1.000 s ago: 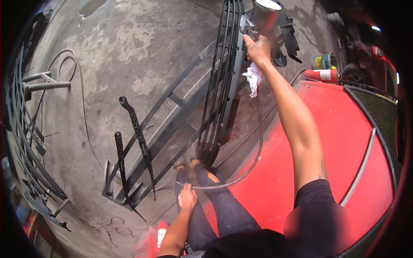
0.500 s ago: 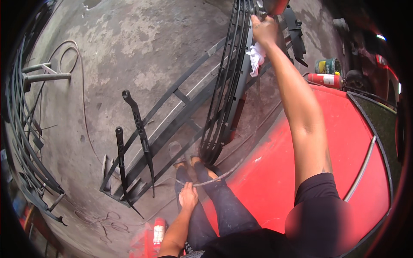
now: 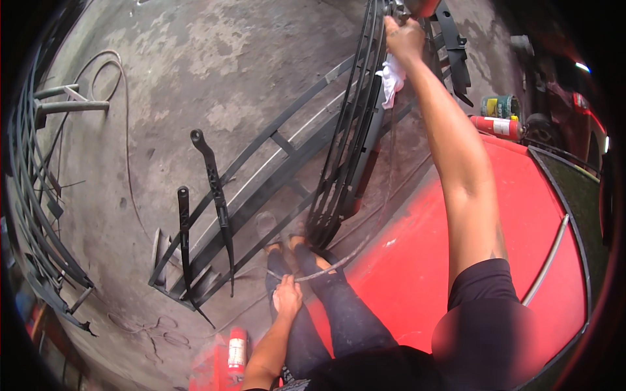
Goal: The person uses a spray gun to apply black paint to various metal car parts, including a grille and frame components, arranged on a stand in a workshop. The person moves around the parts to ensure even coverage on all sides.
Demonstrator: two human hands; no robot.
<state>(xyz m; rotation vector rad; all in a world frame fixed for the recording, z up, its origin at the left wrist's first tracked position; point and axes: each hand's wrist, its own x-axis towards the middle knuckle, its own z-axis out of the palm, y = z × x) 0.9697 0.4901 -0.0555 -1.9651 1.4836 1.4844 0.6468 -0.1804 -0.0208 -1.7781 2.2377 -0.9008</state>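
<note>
My right hand, arm stretched far ahead, is closed round a spray gun with a red cup, partly cut off by the upper edge of view. A white cloth hangs just below that hand. Beside the gun stands a long black slatted grille, seen along its length. Low in front of my legs, my left hand is closed on a thin grey hose, which curves away to the right.
A dark metal frame stand supports two black wiper arms. A red car panel fills the right. Beyond it are a red canister and a paint can. Another red can stands nearby; black trim hangs left.
The grille, cloth and right hand appear slightly farther right in the view, and the whole scene shifts a little too. Both hands keep their grips.
</note>
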